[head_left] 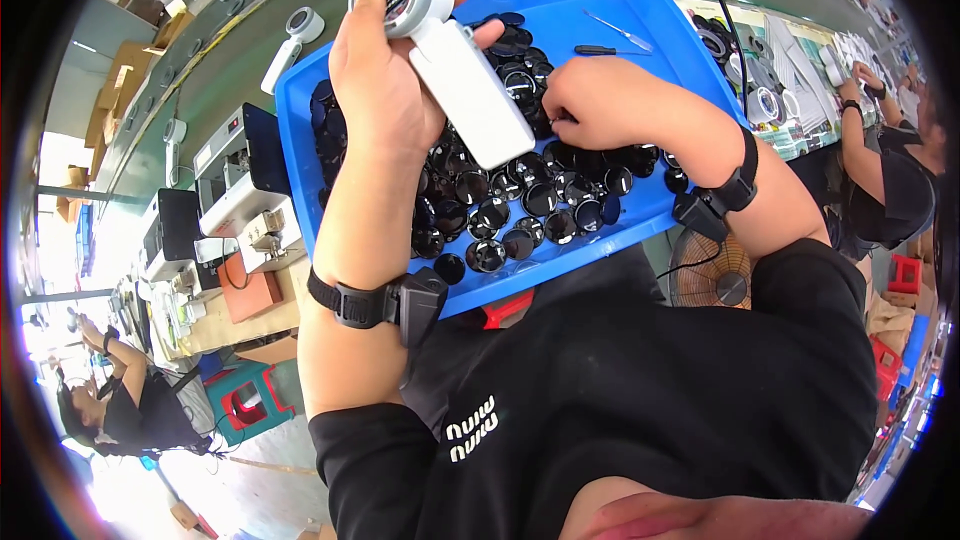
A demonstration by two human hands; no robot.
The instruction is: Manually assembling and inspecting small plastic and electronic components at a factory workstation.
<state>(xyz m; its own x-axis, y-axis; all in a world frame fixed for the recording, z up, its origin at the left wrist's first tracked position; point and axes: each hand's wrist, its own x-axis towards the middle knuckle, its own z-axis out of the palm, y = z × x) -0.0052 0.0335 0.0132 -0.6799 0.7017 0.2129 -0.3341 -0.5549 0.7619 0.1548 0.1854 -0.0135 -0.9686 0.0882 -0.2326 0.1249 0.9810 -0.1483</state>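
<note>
My left hand (383,90) is closed around a white handheld fan (475,95) with a round head and flat handle. Its thumb rests on the head's rim, and inner parts show in the open ring. The fan is tilted above a blue plastic tray (640,0). Many glossy black round discs (540,199) are heaped in the tray. Low over the heap, my right hand (605,105) has its fingers curled in among the discs. Whatever its fingertips hold is hidden.
A black-handled screwdriver (600,50) and a thin pale-handled one (630,38) lie in the tray's far right part. Another white fan (292,45) lies left of the tray, near a boxy machine (232,160). Co-workers sit at both sides. A floor fan (715,275) stands below right.
</note>
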